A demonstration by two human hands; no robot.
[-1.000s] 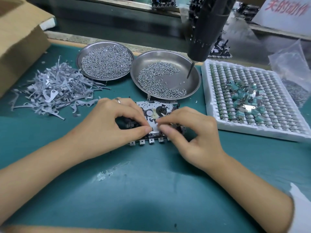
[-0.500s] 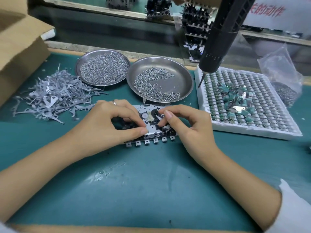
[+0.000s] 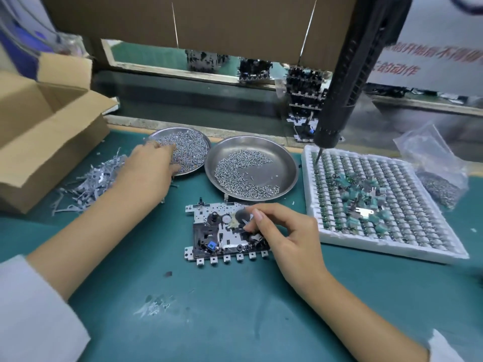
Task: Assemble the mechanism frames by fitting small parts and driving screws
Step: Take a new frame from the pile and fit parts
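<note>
We have open green mat (image 3: 235,309) in front of the mechanism frame (image 3: 224,231), while behind it two screw dishes (image 3: 285,155) sit side by side, the white tray (image 3: 392,246) blocks the right, and the hanging screwdriver (image 3: 339,100) (tip just over the tray's corner) crowds overhead.

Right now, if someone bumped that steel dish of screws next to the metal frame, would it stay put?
The dish is wide, shallow and sits flat on the mat, so it would probably slide, not tip. Its loose screws, piled to one side, would likely shift and scatter; a few already lie apart.
</note>
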